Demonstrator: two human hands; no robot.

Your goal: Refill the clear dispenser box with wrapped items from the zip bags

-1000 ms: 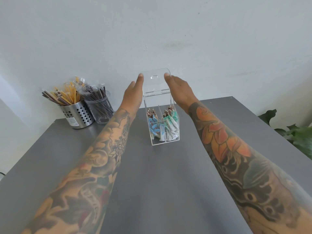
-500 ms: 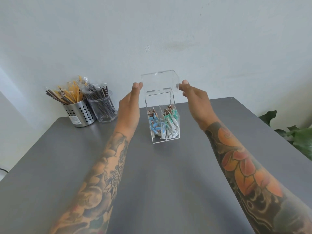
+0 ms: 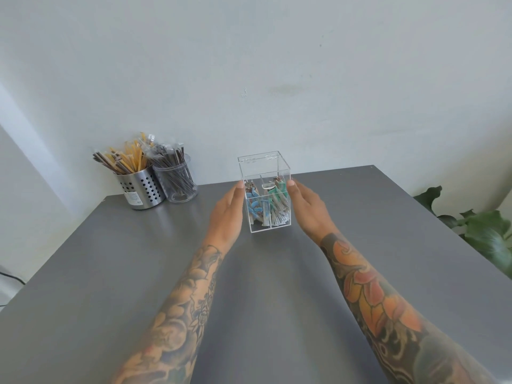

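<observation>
Standing beside the grey table (image 3: 138,273), an observer notes that it carries everything relevant, with a pale wall behind and a green plant (image 3: 482,231) off its right edge. No zip bags are in view, so the refill itself appears not yet begun; by my judgement the work sits at its very start, with fetching the bags, opening them and loading the compartments all left to do. At the table's back left corner stand two holders touching each other: a perforated steel cup (image 3: 142,189) packed with yellow and brown wrapped sticks, and a clear round cup (image 3: 177,180) holding dark wrapped sticks. Near the middle of the far edge stands the clear dispenser box (image 3: 266,198), upright, its lid down and closed. A divider splits it into two compartments, the left one holding blue wrapped items, the right one teal and white ones, each roughly half full and leaning. The left hand (image 3: 227,212) lies against the box's left wall, fingers straight and pressed together, fingertip at the upper edge. The right hand (image 3: 307,206) mirrors it on the right wall, fingers likewise extended and close together. Neither hand curls round anything.
</observation>
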